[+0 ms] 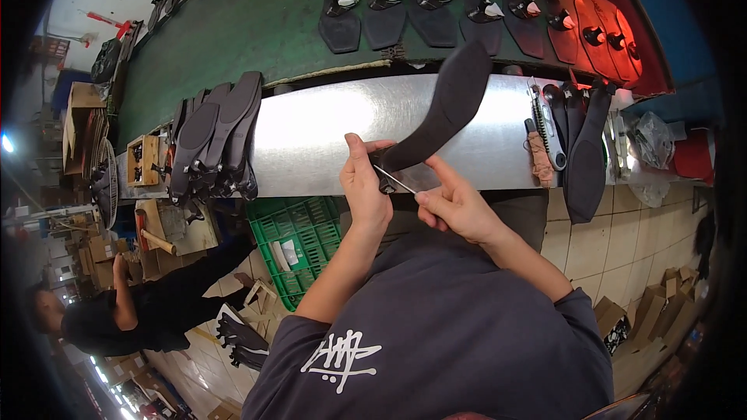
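Note:
My left hand (366,187) is closed on the narrow lower end of a black shoe sole (455,97), whose broad end tilts up over the metal bench. In my right hand (459,206) a thin metal rod (401,183) is pinched between thumb and fingers, its shaft crossing the sole's lower end close to my left fingers. My right index finger points up toward the sole's underside. Whether the rod's far tip enters the sole or its straps, I cannot tell.
A pile of dark soles (206,128) lies at the bench's left. On the right are more soles (587,155), a cutter knife (554,128) and a wrapped-handle tool (538,152). Strapped soles (432,4) line the green conveyor belt (257,23). A green crate (296,249) stands below; another person (132,303) is at left.

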Available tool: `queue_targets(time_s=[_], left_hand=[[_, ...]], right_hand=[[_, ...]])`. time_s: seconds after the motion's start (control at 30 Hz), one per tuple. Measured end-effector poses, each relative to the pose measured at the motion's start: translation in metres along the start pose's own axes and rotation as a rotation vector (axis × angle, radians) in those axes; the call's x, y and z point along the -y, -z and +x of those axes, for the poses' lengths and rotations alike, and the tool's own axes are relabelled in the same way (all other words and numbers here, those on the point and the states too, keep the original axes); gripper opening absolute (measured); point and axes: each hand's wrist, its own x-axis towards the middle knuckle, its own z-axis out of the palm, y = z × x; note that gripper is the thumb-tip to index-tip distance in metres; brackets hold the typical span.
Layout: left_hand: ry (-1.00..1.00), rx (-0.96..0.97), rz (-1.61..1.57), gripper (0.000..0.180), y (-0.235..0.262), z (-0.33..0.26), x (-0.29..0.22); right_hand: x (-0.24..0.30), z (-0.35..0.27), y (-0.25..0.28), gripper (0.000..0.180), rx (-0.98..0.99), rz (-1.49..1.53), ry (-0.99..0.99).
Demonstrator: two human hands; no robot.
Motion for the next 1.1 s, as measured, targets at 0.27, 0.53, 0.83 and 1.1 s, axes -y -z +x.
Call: queue_targets(time_s=[0.27,0.53,0.83,1.1], left_hand=[[-0.226,0.009,0.111,0.06,0.006,0.0,0.012],[-0.097,-0.071,0.001,0.067,0.008,0.001,-0.002],[0.042,-0.025,0.01,0.076,0.009,0.001,-0.013],[0.515,0.09,-0.535,0.066,0.019,0.021,-0.012]], right_hand=[[-0.007,0.008,0.0,0.027,0.021,0.444,-0.118],[0.004,-0.002,0.007,0.014,-0.083,-0.047,-0.024],[-0.008,0.007,-0.009,0.01,-0.225,-0.924,0.809],[-0.004,-0.009,-0.026,0.011,-0.142,-0.875,0.839]])
